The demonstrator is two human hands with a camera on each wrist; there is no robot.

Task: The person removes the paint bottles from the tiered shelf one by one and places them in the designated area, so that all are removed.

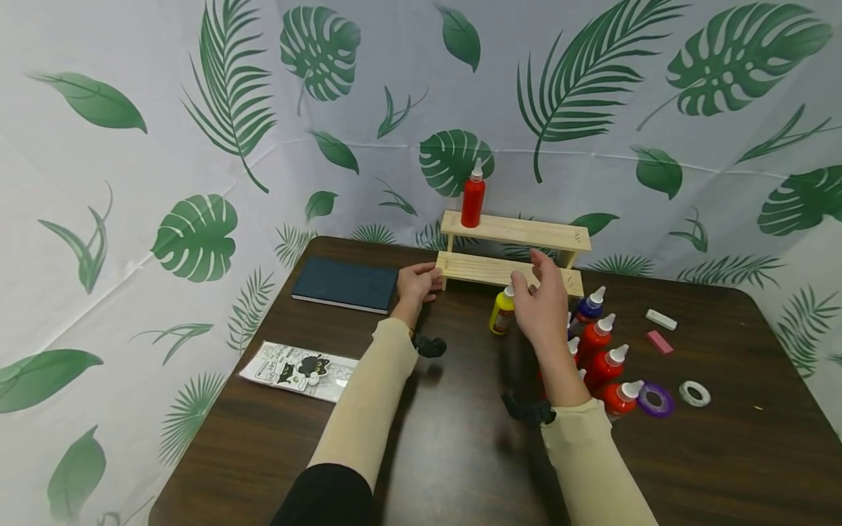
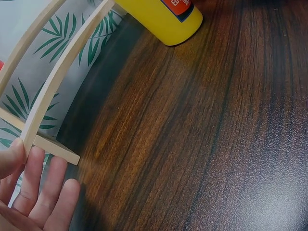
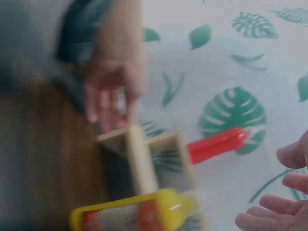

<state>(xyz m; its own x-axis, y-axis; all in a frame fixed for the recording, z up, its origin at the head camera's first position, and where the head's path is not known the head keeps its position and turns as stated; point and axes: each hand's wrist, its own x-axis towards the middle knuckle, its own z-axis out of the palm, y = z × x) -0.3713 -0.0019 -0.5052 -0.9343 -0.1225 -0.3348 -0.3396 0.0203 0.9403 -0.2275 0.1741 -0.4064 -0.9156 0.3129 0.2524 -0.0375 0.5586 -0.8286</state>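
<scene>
A two-tier wooden rack (image 1: 480,268) stands at the back of the table. My left hand (image 1: 419,283) is at the left end of its lower plank; in the left wrist view the thumb and fingers (image 2: 33,168) pinch that plank end (image 2: 30,134). A red squeeze bottle (image 1: 472,201) stands upright on the upper plank's left part. In front of the rack is a yellow squeeze bottle (image 1: 502,313) with a white nozzle. My right hand (image 1: 542,303) hovers just right of it, fingers spread and holding nothing; its fingers (image 3: 274,209) show apart from the bottle in the right wrist view.
Several red bottles (image 1: 604,367) and a dark blue one (image 1: 588,310) stand by my right forearm. Beyond them lie purple tape (image 1: 655,399), white tape (image 1: 694,394), a pink block (image 1: 660,342) and a white block (image 1: 661,319). Left are a dark notebook (image 1: 345,283) and a sticker packet (image 1: 299,370).
</scene>
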